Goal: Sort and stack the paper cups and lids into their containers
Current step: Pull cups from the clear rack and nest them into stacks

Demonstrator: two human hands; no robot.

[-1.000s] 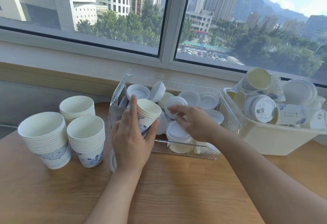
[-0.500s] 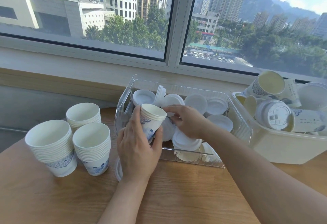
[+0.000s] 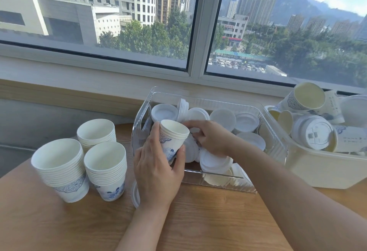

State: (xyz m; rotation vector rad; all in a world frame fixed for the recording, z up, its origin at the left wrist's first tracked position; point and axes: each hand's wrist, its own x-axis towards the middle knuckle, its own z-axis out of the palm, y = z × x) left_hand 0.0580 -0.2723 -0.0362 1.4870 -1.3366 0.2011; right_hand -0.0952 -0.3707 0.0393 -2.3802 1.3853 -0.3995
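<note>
My left hand [image 3: 156,168] grips a short stack of blue-patterned paper cups [image 3: 171,138], tilted over the left end of the clear plastic bin [image 3: 278,147]. The bin holds several white lids [image 3: 222,118]. My right hand [image 3: 210,137] reaches into the bin with its fingers closed among the lids just behind the held cups; what it pinches is hidden. Three stacks of cups stand on the table to the left: a large one [image 3: 61,169], a middle one [image 3: 106,170] and a rear one [image 3: 96,132].
A cream tub [image 3: 317,171] at the right holds several jumbled cups and lidded cups. One lid [image 3: 135,193] leans on the wooden table [image 3: 79,227] under my left wrist. The window sill runs behind the bins.
My right hand has moved left across the lids towards the held cups. My left hand has kept the cup stack, tilting it slightly. The view has shifted a little.
</note>
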